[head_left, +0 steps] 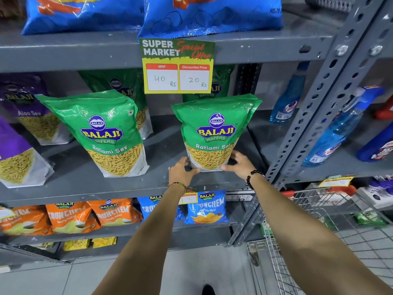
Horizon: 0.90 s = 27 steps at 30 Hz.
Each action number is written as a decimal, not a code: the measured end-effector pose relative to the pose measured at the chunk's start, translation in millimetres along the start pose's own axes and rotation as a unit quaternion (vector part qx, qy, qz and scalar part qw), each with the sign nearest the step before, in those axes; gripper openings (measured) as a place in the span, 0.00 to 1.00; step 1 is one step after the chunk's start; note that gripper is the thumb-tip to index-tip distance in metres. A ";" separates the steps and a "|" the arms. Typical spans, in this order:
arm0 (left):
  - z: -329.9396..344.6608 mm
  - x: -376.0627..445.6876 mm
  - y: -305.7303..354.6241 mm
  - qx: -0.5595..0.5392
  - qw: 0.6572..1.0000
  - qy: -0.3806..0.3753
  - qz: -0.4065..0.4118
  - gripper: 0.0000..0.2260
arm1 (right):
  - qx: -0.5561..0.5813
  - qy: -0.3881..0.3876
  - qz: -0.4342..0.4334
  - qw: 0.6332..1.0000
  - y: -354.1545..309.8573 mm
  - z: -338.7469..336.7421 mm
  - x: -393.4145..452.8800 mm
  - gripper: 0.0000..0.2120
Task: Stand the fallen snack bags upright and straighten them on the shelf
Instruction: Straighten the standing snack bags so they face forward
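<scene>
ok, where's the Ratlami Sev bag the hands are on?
Head view, right of centre: the Ratlami Sev bag stands on the middle shelf below the offer sign, its base between the left hand and right hand.

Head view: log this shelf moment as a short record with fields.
held bag: green Ratlami Sev bag, upright on the middle shelf
left hand: fingers at the bag's lower left corner
right hand: fingers at its lower right side
neighbour: second green bag, leaning left
sign: offer card, MRP 40, discounted 20
right of the rack: wire trolley
</scene>
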State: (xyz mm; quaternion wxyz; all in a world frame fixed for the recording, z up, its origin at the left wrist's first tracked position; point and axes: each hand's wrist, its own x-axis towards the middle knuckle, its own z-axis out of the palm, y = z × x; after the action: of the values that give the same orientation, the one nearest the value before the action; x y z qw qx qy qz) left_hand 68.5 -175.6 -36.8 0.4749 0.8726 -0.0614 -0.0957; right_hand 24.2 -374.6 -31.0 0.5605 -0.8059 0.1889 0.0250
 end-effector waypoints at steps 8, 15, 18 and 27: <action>2.7 0.9 -1.8 0.003 1.000 0.006 -0.004 0.25 | 0.008 0.018 0.007 1.000 -0.1 6.2 -2.5 0.39; 5.5 2.3 -3.0 0.016 1.000 0.019 -0.003 0.25 | -0.003 0.031 -0.002 1.000 -1.4 7.9 -4.7 0.38; 6.4 4.8 -5.5 0.016 1.000 0.013 -0.001 0.25 | 0.000 0.028 -0.003 1.000 -1.7 7.9 -4.2 0.38; 6.9 7.4 -7.0 0.020 1.000 0.009 -0.007 0.24 | -0.005 0.016 0.009 1.000 -9.7 5.4 -8.7 0.38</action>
State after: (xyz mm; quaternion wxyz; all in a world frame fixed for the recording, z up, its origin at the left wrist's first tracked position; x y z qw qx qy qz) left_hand 74.3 -178.9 -47.1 0.4577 0.8830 -0.0525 -0.0898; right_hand 20.2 -364.4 -22.1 0.5534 -0.8072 0.2048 0.0180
